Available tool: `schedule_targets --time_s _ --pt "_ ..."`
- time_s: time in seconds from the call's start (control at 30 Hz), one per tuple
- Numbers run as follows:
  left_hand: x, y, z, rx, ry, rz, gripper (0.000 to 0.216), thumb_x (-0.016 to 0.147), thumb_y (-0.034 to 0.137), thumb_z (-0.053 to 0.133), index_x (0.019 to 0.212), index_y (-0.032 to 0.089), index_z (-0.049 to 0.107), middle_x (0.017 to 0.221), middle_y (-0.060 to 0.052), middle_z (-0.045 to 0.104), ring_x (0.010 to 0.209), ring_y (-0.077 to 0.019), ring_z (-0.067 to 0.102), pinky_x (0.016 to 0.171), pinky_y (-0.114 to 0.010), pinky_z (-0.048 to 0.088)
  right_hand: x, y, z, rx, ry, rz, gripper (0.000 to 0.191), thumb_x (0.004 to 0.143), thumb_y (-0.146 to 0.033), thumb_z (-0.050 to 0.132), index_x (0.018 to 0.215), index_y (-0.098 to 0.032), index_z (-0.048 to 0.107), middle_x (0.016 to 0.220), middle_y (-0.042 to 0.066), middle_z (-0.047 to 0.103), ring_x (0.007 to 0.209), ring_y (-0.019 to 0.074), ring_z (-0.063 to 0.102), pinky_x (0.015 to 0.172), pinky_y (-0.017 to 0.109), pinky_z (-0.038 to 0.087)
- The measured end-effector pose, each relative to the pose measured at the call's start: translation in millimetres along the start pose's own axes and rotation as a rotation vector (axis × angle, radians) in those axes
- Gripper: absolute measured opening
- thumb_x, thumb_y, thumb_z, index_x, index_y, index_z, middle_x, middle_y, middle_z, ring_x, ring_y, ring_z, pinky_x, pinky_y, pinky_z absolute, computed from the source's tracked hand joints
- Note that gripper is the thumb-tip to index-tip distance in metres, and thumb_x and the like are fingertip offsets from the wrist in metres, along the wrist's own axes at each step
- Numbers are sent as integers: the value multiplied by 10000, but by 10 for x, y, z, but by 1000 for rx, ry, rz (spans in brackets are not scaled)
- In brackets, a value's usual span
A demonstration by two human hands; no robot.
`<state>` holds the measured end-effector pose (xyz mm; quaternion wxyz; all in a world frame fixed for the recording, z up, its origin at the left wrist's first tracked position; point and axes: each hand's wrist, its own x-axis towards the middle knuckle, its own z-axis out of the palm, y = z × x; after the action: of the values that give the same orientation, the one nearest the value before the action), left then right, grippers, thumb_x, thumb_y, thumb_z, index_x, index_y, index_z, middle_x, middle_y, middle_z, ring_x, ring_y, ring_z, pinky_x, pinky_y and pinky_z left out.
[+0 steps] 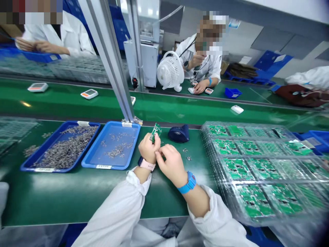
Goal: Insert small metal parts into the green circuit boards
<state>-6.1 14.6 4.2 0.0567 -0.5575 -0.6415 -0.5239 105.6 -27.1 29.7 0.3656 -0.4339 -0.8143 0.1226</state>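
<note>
Over the middle of the green bench, my left hand point(148, 149) grips a small green circuit board point(155, 132) that sticks up tilted above the fingers. Close against it, my right hand point(171, 161) has thumb and forefinger pinched together; whatever lies between those fingertips is too small to make out. Two little heaps of small metal parts point(189, 158) lie on the bench right of my hands. A blue tray point(87, 161) with a thin scatter of small parts stands to the left, beside a second blue tray point(25, 167) heaped with metal parts.
A dark blue handheld fan point(178, 133) lies just beyond my hands. At right, stacked clear blister trays point(232, 181) hold several circuit boards. A metal post point(109, 58) rises behind the bench. White devices point(89, 93) sit on the green conveyor point(164, 112); co-workers point(199, 61) sit beyond it.
</note>
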Motion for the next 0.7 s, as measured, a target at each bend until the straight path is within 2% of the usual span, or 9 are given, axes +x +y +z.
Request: schedule_targets --time_s 0.13,0.27,0.4,0.53,0.7 --pt "-23 -13 42 15 12 17 312 921 282 484 621 200 451 572 25 458 521 -115 406 543 -265 272 8 31 1 18 -30 127 182 886 -197 572 724 -208 489 710 6 549 714 172 520 672 287 389" --pt "-15 -41 44 -19 22 -16 320 918 294 483 613 199 456 566 25 456 520 -116 409 540 -263 277 8 41 -4 37 -37 72 180 907 -190 538 730 -205 508 731 16 554 729 175 514 689 288 383" --pt "-24 -44 19 -148 13 -80 330 920 307 484 610 196 469 560 25 476 527 -115 435 550 -252 318 25 45 -43 128 -18 14 188 912 -191 517 724 -205 515 740 16 541 737 171 504 696 284 379" --pt "-49 -28 -28 -288 -36 -139 324 924 320 495 627 189 499 554 31 499 525 -114 462 544 -241 352 81 136 -105 306 -26 71 154 913 -188 487 766 -202 531 762 3 536 740 153 503 692 269 377" --pt "-62 -21 -139 -327 -125 46 272 914 279 513 665 178 554 639 0 557 608 -133 523 620 -258 409 161 384 -173 576 3 242 141 849 -210 489 714 -197 527 679 -30 488 656 130 460 629 252 354"
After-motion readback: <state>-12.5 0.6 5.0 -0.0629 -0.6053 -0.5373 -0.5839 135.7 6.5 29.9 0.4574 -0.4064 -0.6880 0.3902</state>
